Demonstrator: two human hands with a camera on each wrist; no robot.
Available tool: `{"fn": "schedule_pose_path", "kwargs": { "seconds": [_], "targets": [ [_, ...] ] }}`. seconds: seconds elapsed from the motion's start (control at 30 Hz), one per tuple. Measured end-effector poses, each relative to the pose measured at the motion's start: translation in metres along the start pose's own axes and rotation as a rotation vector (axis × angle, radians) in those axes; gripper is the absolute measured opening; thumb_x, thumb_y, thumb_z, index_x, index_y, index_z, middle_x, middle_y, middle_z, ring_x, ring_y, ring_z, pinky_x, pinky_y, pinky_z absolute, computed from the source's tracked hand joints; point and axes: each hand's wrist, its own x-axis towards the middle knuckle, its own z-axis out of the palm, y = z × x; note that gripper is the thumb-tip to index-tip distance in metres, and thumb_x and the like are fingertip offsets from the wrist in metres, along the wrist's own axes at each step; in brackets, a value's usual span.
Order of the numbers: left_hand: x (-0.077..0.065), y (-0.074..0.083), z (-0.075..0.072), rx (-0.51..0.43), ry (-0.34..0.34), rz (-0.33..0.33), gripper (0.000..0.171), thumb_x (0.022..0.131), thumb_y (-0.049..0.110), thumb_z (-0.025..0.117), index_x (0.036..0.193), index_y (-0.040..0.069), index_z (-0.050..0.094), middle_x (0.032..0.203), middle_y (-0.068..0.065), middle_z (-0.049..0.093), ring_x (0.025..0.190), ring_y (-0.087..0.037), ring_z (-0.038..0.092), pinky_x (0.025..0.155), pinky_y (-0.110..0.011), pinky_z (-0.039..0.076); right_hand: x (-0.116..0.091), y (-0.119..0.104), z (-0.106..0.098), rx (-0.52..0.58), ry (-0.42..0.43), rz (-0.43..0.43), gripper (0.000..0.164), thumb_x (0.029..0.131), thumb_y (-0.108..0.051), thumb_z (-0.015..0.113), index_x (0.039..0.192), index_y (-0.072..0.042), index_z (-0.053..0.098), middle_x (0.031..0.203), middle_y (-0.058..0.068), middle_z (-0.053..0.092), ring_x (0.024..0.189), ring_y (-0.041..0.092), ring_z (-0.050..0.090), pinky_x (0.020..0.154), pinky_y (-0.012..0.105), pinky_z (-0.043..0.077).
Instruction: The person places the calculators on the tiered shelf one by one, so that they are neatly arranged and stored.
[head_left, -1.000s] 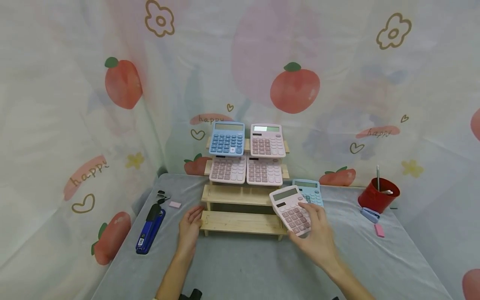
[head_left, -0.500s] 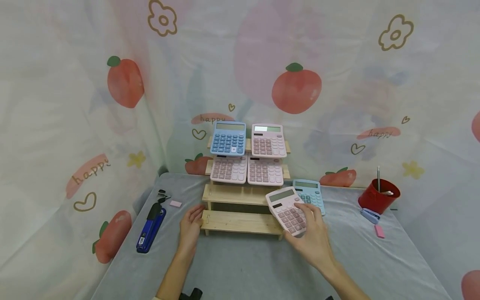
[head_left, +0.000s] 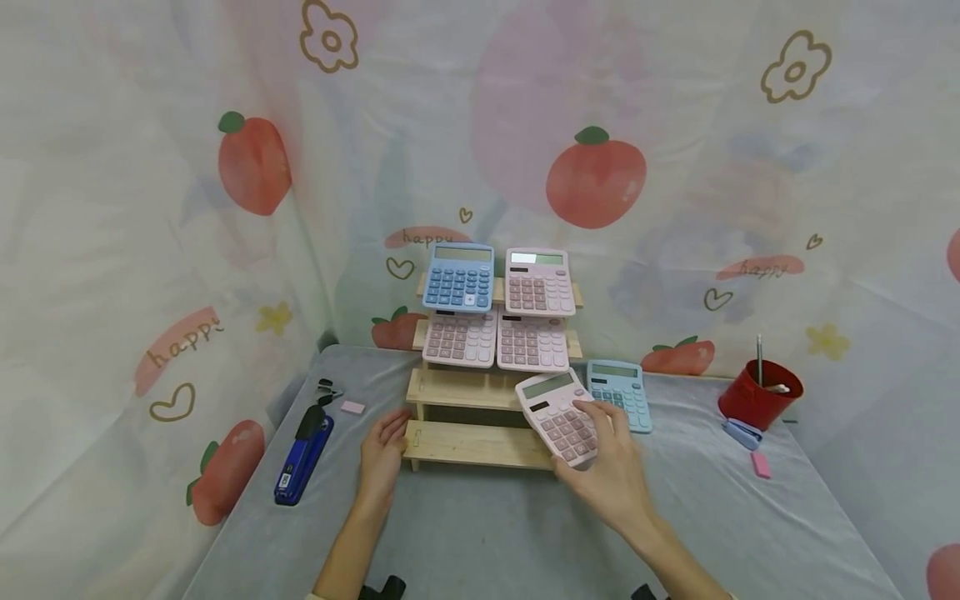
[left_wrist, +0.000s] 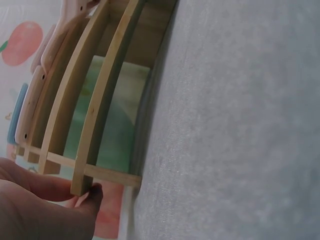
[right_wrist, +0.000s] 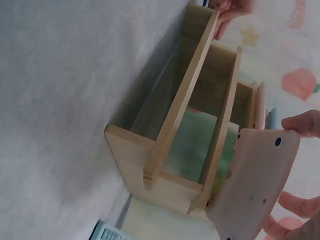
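My right hand (head_left: 613, 479) grips a pink calculator (head_left: 557, 421) by its edges, tilted in front of the right end of a stepped wooden display stand (head_left: 476, 446). In the right wrist view the calculator's plain back (right_wrist: 255, 185) faces the camera, its edge overlapping the second step from the front. My left hand (head_left: 381, 467) pinches the left end of the stand's lowest step, as the left wrist view shows with thumb and fingers around the board end (left_wrist: 82, 182). On the upper two steps rest a blue calculator (head_left: 458, 279) and several pink calculators (head_left: 537, 283). The lower two steps are bare.
Behind the right hand lies a light blue calculator (head_left: 621, 392) on the grey cloth. Farther right stand a red cup (head_left: 757, 400) with a pencil, a small blue stapler (head_left: 742, 433) and a pink eraser (head_left: 761, 464). At left lie a dark blue stapler (head_left: 303, 458) and another eraser (head_left: 352, 407).
My right hand has carried the pink calculator leftward, over the right end of the stand, uncovering more of the light blue calculator. The left hand keeps its place on the stand.
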Motion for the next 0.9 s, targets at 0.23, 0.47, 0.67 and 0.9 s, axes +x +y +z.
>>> {"fn": "schedule_pose_path", "kwargs": {
  "seconds": [0.23, 0.47, 0.67, 0.9],
  "targets": [
    [-0.001, -0.001, 0.001, -0.001, 0.002, -0.005, 0.056, 0.093, -0.015, 0.044, 0.149, -0.008, 0.045, 0.151, -0.030, 0.050, 0.144, -0.038, 0.046, 0.105, -0.027, 0.046, 0.009, -0.013, 0.017, 0.027, -0.014, 0.007, 0.086, 0.064, -0.024, 0.096, 0.141, -0.016, 0.059, 0.142, 0.013, 0.048, 0.122, 0.041, 0.056, 0.095, 0.057, 0.047],
    [0.001, -0.001, 0.001, 0.012, 0.019, -0.006, 0.055, 0.093, -0.015, 0.045, 0.147, -0.007, 0.047, 0.150, -0.028, 0.052, 0.143, -0.038, 0.048, 0.102, -0.024, 0.046, 0.016, -0.031, 0.040, 0.061, -0.020, 0.008, 0.085, 0.065, -0.027, 0.096, 0.140, -0.016, 0.059, 0.145, 0.012, 0.047, 0.124, 0.040, 0.054, 0.100, 0.057, 0.043],
    [0.001, 0.000, -0.001, 0.012, 0.015, -0.004, 0.055, 0.093, -0.015, 0.045, 0.147, -0.008, 0.046, 0.150, -0.029, 0.051, 0.144, -0.040, 0.046, 0.104, -0.026, 0.046, 0.024, -0.045, 0.066, 0.092, 0.011, -0.035, 0.082, 0.064, -0.028, 0.097, 0.137, -0.014, 0.061, 0.143, 0.010, 0.049, 0.117, 0.038, 0.056, 0.095, 0.052, 0.041],
    [-0.001, 0.001, -0.001, 0.003, 0.001, -0.003, 0.055, 0.095, -0.015, 0.045, 0.149, -0.008, 0.044, 0.152, -0.029, 0.049, 0.145, -0.040, 0.045, 0.105, -0.028, 0.045, 0.030, -0.055, 0.098, 0.087, 0.054, -0.117, 0.080, 0.066, -0.029, 0.097, 0.135, -0.010, 0.062, 0.141, 0.014, 0.049, 0.128, 0.033, 0.050, 0.105, 0.058, 0.031]
  ]
}}
